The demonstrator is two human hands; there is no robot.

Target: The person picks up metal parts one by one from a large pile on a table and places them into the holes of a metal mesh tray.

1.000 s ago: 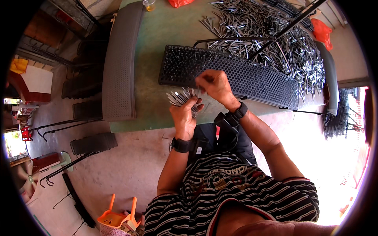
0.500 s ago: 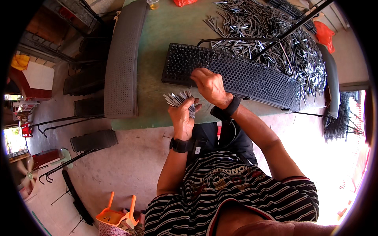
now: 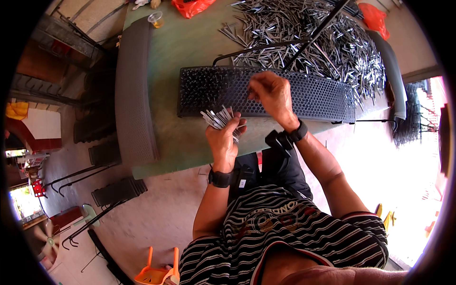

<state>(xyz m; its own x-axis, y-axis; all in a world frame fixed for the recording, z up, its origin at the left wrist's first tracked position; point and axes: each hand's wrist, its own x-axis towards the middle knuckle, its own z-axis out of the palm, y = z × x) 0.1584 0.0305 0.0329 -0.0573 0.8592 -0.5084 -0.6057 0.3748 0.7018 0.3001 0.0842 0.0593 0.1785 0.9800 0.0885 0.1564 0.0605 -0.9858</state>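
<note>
A bundle of short, thin metal strips [image 3: 219,117] fans out of my left hand [image 3: 222,142], which is closed around it near the table's front edge. My right hand [image 3: 274,95] hovers over the middle of a long black perforated panel [image 3: 313,97], its thumb and fingers pinched together. Whatever sits in that pinch is too small and dark to make out. Many dark pieces stand up from the holes at the panel's left end, while the right part shows bare round holes. A black metal frame [image 3: 256,50] rises behind the panel.
Behind the panel spreads a big heap of loose metal strips [image 3: 304,38] on the green table [image 3: 185,42]. A grey perforated sheet [image 3: 135,95] lies along the table's left side. A plastic cup [image 3: 156,19] and a red bag [image 3: 192,6] are farther back. An orange chair [image 3: 156,274] stands behind-left.
My right hand has moved right along the panel, away from the filled end. The left hand still holds its bundle, nearer the panel's front edge. The whole view has shifted and turned slightly.
</note>
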